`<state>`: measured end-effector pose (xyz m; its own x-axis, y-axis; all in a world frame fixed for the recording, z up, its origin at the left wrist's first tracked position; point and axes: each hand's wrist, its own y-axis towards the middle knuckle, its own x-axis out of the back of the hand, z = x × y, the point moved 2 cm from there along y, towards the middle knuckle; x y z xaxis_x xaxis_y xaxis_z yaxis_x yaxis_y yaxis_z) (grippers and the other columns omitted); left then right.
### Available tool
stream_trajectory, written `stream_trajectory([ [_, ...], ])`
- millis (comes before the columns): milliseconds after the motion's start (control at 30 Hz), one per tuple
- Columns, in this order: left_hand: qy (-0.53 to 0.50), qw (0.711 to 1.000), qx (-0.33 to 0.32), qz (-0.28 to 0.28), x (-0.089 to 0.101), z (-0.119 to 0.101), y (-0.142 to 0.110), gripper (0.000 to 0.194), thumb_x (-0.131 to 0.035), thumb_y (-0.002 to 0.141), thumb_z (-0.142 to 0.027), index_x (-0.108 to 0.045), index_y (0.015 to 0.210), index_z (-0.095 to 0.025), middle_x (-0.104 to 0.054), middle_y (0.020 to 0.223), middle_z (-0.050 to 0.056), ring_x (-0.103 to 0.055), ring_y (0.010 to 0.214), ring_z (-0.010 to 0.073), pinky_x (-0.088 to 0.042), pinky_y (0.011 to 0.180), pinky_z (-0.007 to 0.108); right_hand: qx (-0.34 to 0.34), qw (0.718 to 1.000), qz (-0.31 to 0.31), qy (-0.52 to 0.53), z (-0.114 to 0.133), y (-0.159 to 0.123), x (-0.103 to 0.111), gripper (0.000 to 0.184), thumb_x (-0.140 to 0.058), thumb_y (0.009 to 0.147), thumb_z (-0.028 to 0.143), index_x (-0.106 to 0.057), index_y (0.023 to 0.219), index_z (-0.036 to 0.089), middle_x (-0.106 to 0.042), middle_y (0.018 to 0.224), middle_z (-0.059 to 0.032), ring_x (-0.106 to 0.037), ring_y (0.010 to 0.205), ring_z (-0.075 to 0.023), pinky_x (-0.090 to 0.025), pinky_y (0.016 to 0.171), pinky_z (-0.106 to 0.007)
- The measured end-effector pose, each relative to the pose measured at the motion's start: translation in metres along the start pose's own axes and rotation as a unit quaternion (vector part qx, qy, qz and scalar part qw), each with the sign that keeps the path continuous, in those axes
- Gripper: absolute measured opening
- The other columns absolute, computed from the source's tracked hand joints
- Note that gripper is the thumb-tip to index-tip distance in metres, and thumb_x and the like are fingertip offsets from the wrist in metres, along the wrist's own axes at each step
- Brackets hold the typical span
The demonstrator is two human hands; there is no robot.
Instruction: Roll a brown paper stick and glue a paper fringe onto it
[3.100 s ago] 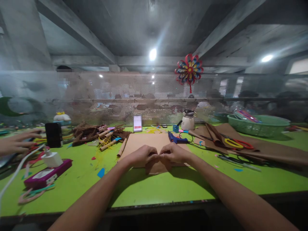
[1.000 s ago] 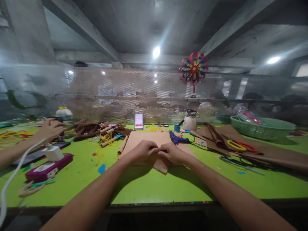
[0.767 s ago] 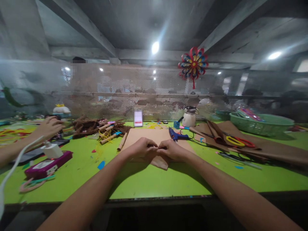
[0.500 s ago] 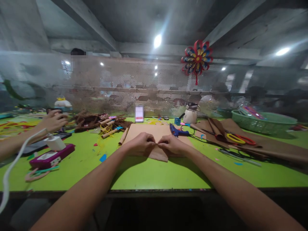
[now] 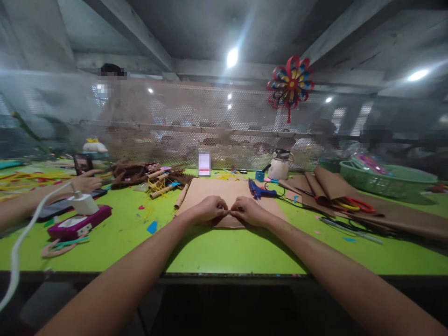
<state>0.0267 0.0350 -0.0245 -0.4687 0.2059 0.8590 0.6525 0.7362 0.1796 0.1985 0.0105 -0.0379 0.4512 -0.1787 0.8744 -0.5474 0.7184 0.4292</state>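
Thumb and fingers of my left hand (image 5: 212,208) are pinched together, and so are those of my right hand (image 5: 247,210). Between the fingertips runs a thin edge of brown paper (image 5: 229,212), mostly hidden by the fingers. Both hands are over the front part of a flat tan cardboard sheet (image 5: 213,188) on the green table. A blue glue gun (image 5: 260,190) lies at the sheet's right, just beyond my right hand.
Rolled paper tubes (image 5: 161,189) and brown fibre (image 5: 128,173) lie left; brown paper sheets (image 5: 336,191), scissors (image 5: 360,204) and a green basket (image 5: 388,179) stand right. A phone (image 5: 204,164) is upright behind. A co-worker's hand (image 5: 87,182) reaches in near a purple power strip (image 5: 80,224).
The brown paper flap that hung below my fingertips no longer shows; only a thin edge is visible between them. The co-worker's hand has lowered, and a dark phone shows behind it.
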Motion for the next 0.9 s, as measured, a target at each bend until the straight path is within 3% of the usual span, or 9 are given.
stream_trajectory([
  [300,0.037,0.999,-0.022,-0.029,0.000,-0.014,-0.001,0.019,-0.055,0.070,-0.028,-0.068,0.072,-0.014,-0.062,0.064,0.004,-0.046,0.057,0.0128,-0.032,0.053,0.024,0.045,0.999,0.009,-0.007,0.003,0.001,0.001,0.016,-0.054,0.082,0.020,-0.069,0.080,0.013,-0.060,0.076,-0.0067,-0.051,0.068,-0.0129,-0.039,0.064,-0.023],
  [533,0.031,0.999,0.008,-0.022,-0.002,-0.011,0.000,0.021,-0.057,0.070,-0.033,-0.063,0.071,-0.013,-0.058,0.060,0.002,-0.044,0.054,0.0122,-0.029,0.051,0.024,0.013,1.000,0.009,0.007,0.001,-0.001,0.002,0.010,-0.057,0.077,0.016,-0.066,0.077,0.012,-0.058,0.073,-0.0051,-0.051,0.065,-0.0118,-0.037,0.059,-0.021],
  [667,0.032,0.999,-0.013,-0.011,-0.003,-0.005,0.001,0.024,-0.056,0.072,-0.038,-0.059,0.074,-0.014,-0.055,0.063,0.001,-0.044,0.056,0.0124,-0.030,0.051,0.023,0.020,1.000,0.014,0.004,0.001,-0.003,0.003,0.011,-0.055,0.078,0.015,-0.066,0.077,0.012,-0.058,0.075,-0.0056,-0.050,0.066,-0.0120,-0.037,0.060,-0.021],
  [900,0.050,0.997,-0.052,0.007,0.003,-0.007,-0.006,0.017,-0.053,0.074,-0.030,-0.058,0.079,-0.015,-0.057,0.073,0.003,-0.045,0.063,0.0135,-0.032,0.055,0.023,0.022,0.999,0.027,0.008,-0.008,-0.009,0.008,0.007,-0.056,0.076,0.013,-0.063,0.076,0.012,-0.056,0.074,-0.0044,-0.048,0.065,-0.0113,-0.037,0.060,-0.021],
])
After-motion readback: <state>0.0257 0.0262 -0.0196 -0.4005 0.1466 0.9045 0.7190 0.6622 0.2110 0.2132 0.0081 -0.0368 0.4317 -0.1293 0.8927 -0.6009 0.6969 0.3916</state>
